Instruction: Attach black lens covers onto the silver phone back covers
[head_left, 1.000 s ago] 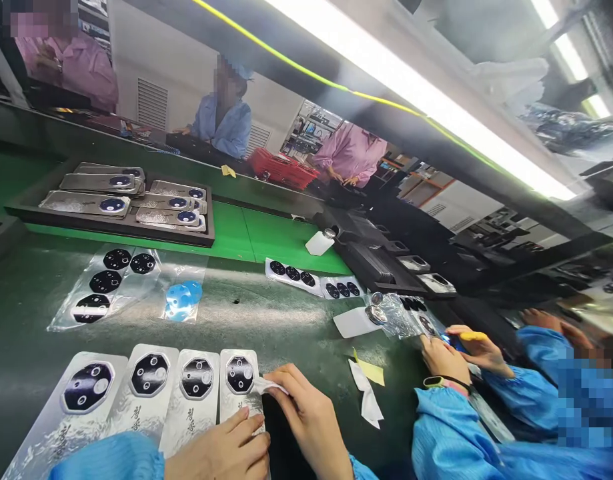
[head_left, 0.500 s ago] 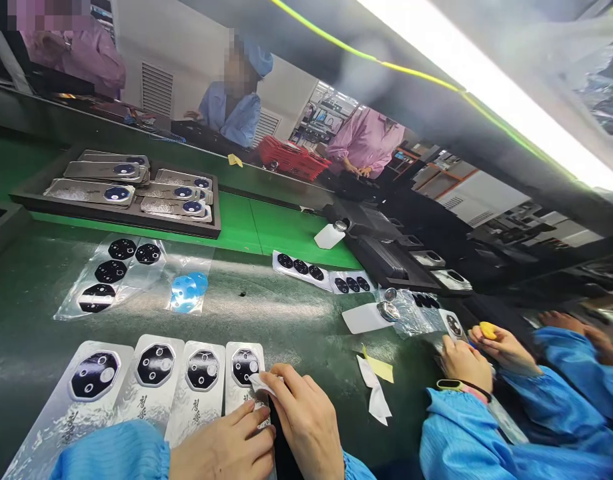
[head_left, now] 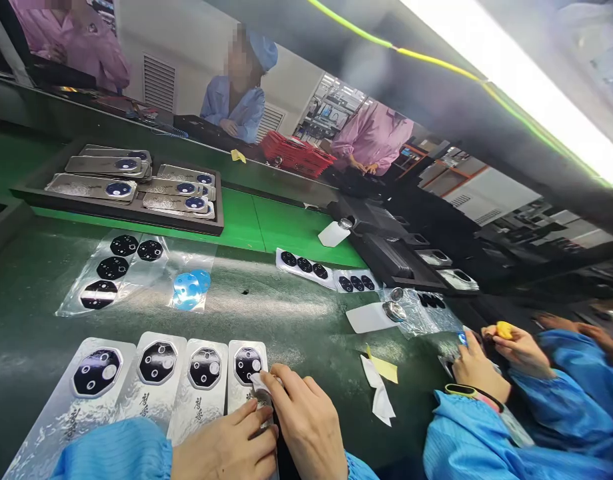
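- Right hand (head_left: 306, 427): thumb and fingers together, clamped on a small white wipe (head_left: 260, 385); the wipe sits against the lower edge of the lens cover.
- Left hand (head_left: 226, 447): curled, fingertips against the lower part of the same card. Can't tell if it's clamped.
- Main item: a tall white-and-silver printed card (head_left: 239, 393) with a black octagonal lens cover (head_left: 248, 365). It's the rightmost of a row of four, between both hands and the blue film discs' side of the surface.
- The other three white-and-silver cards (head_left: 156, 393) lie just left of it, each with the same kind of black cover.
- Surface: dark-green mat (head_left: 246, 320).
- Farther out: a clear plastic sheet of black lens rings (head_left: 111, 267), blue film discs (head_left: 191, 290), a white strip of black discs (head_left: 303, 267), and a black tray of silver cards (head_left: 131, 227).
- Right of the hands: a crumpled white paper strip (head_left: 381, 400) touching a yellow note (head_left: 383, 368), and a white bottle on its side (head_left: 371, 317).
- Co-worker's hand (head_left: 516, 350), in a blue sleeve, holds a yellow piece (head_left: 504, 330), well apart.
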A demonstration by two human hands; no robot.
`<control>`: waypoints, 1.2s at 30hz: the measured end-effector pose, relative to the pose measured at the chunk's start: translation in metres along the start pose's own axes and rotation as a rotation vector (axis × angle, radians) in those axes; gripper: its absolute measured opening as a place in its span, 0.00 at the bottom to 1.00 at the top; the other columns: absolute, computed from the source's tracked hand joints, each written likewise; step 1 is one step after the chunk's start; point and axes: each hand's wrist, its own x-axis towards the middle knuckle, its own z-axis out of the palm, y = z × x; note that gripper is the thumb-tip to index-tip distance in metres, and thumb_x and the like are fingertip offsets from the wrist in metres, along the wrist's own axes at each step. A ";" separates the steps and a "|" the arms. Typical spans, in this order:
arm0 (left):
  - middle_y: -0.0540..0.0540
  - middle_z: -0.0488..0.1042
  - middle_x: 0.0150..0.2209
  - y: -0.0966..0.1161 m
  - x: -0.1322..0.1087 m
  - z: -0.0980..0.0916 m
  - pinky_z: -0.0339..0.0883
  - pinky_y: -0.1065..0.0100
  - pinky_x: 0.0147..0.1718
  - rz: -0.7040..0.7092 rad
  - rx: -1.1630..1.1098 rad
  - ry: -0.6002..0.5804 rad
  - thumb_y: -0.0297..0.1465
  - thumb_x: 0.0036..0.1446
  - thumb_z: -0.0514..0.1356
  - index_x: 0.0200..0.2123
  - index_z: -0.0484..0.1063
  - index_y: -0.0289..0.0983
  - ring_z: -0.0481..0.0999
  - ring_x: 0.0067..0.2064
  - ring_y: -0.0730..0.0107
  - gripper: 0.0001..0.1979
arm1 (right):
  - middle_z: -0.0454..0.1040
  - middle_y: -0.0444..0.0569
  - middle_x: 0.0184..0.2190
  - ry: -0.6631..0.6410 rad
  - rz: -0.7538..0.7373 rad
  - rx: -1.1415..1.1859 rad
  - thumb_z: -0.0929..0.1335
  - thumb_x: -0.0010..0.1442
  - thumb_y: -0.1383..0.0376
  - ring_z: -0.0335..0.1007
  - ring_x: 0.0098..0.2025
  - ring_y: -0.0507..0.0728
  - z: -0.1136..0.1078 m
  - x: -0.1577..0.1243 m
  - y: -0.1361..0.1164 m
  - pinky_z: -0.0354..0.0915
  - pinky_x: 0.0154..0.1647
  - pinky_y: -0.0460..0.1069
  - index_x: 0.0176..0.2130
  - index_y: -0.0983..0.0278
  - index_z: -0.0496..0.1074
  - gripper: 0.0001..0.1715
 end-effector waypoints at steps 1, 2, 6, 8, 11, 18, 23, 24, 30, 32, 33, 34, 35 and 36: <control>0.48 0.76 0.42 0.000 0.000 0.000 0.58 0.58 0.60 0.000 0.003 0.005 0.35 0.63 0.60 0.37 0.73 0.34 0.74 0.50 0.58 0.09 | 0.75 0.53 0.37 0.001 -0.001 -0.002 0.52 0.72 0.74 0.64 0.30 0.54 0.000 0.000 0.000 0.55 0.31 0.50 0.45 0.67 0.72 0.23; 0.48 0.76 0.41 0.000 0.000 0.000 0.58 0.58 0.60 0.002 0.005 0.006 0.35 0.63 0.60 0.37 0.73 0.34 0.74 0.50 0.58 0.09 | 0.75 0.53 0.37 0.002 -0.001 -0.002 0.52 0.72 0.74 0.65 0.30 0.54 0.000 0.000 0.000 0.55 0.31 0.50 0.45 0.67 0.72 0.23; 0.47 0.77 0.42 0.000 -0.001 0.001 0.58 0.57 0.60 0.005 -0.006 -0.020 0.36 0.63 0.60 0.39 0.73 0.35 0.74 0.50 0.59 0.09 | 0.75 0.53 0.37 0.001 0.009 0.011 0.52 0.71 0.74 0.66 0.30 0.55 0.002 0.001 0.001 0.56 0.31 0.50 0.45 0.66 0.72 0.23; 0.47 0.77 0.43 0.001 -0.002 0.001 0.59 0.57 0.59 0.000 -0.012 -0.029 0.37 0.64 0.59 0.39 0.73 0.35 0.73 0.52 0.58 0.10 | 0.75 0.53 0.37 -0.002 0.020 0.011 0.52 0.71 0.74 0.66 0.31 0.55 0.003 0.001 0.002 0.57 0.31 0.50 0.46 0.66 0.72 0.23; 0.47 0.76 0.44 0.001 -0.003 0.001 0.59 0.57 0.59 -0.004 -0.011 -0.033 0.37 0.64 0.59 0.39 0.73 0.35 0.72 0.53 0.57 0.11 | 0.76 0.53 0.38 -0.011 0.024 0.011 0.52 0.71 0.74 0.66 0.31 0.55 0.002 0.001 0.002 0.57 0.31 0.50 0.45 0.67 0.72 0.23; 0.47 0.77 0.43 0.001 -0.002 -0.001 0.58 0.57 0.59 0.005 -0.015 -0.053 0.36 0.64 0.59 0.39 0.73 0.34 0.73 0.52 0.58 0.10 | 0.76 0.53 0.38 -0.008 0.023 0.022 0.54 0.70 0.76 0.66 0.31 0.55 0.002 0.001 0.001 0.57 0.31 0.50 0.46 0.67 0.73 0.22; 0.46 0.76 0.44 0.000 -0.001 -0.002 0.58 0.57 0.59 0.012 -0.015 -0.040 0.37 0.65 0.59 0.40 0.73 0.34 0.72 0.53 0.57 0.11 | 0.76 0.53 0.38 0.001 0.027 0.022 0.53 0.70 0.76 0.64 0.30 0.54 0.002 0.001 0.000 0.56 0.30 0.50 0.44 0.68 0.73 0.22; 0.46 0.76 0.44 0.000 -0.002 -0.002 0.58 0.57 0.59 0.011 -0.012 -0.037 0.36 0.65 0.58 0.39 0.73 0.34 0.72 0.53 0.57 0.11 | 0.76 0.53 0.38 0.000 0.025 0.023 0.53 0.70 0.75 0.64 0.30 0.54 0.002 0.001 -0.001 0.56 0.30 0.50 0.44 0.68 0.73 0.22; 0.46 0.76 0.43 0.001 -0.002 0.000 0.59 0.57 0.59 0.002 0.001 -0.017 0.34 0.66 0.57 0.39 0.73 0.34 0.72 0.54 0.57 0.09 | 0.76 0.54 0.39 -0.003 0.035 0.019 0.55 0.70 0.76 0.67 0.31 0.55 0.003 0.000 0.001 0.58 0.31 0.50 0.46 0.67 0.73 0.20; 0.46 0.76 0.44 0.001 -0.001 -0.001 0.60 0.57 0.58 0.003 0.000 -0.015 0.35 0.66 0.56 0.38 0.73 0.34 0.72 0.54 0.56 0.10 | 0.76 0.54 0.40 0.000 0.034 0.016 0.55 0.70 0.76 0.67 0.31 0.54 0.002 -0.001 0.001 0.58 0.31 0.50 0.46 0.67 0.73 0.20; 0.46 0.76 0.44 0.001 -0.001 -0.002 0.60 0.57 0.58 0.004 0.000 -0.015 0.35 0.66 0.56 0.38 0.73 0.34 0.72 0.54 0.57 0.10 | 0.76 0.54 0.40 -0.001 0.036 0.017 0.55 0.70 0.75 0.67 0.31 0.55 0.002 -0.001 0.001 0.58 0.31 0.50 0.46 0.67 0.73 0.20; 0.47 0.76 0.44 0.001 -0.001 -0.002 0.60 0.58 0.58 0.006 -0.004 -0.014 0.34 0.67 0.56 0.37 0.73 0.35 0.73 0.53 0.57 0.10 | 0.76 0.54 0.39 -0.002 0.037 0.021 0.55 0.70 0.75 0.67 0.31 0.55 0.002 -0.001 0.001 0.58 0.31 0.50 0.45 0.67 0.73 0.20; 0.47 0.76 0.43 0.001 -0.001 -0.002 0.60 0.58 0.58 0.005 -0.004 -0.012 0.34 0.67 0.56 0.37 0.73 0.35 0.73 0.52 0.58 0.10 | 0.77 0.54 0.39 -0.001 0.036 0.025 0.55 0.70 0.75 0.67 0.31 0.55 0.002 -0.001 0.001 0.58 0.31 0.50 0.45 0.67 0.73 0.20; 0.47 0.77 0.42 0.001 -0.001 -0.002 0.60 0.57 0.58 0.005 -0.004 -0.009 0.34 0.66 0.56 0.37 0.73 0.35 0.74 0.51 0.58 0.10 | 0.77 0.54 0.39 -0.004 0.037 0.030 0.55 0.70 0.75 0.67 0.31 0.55 0.002 -0.001 0.000 0.58 0.30 0.50 0.45 0.67 0.73 0.20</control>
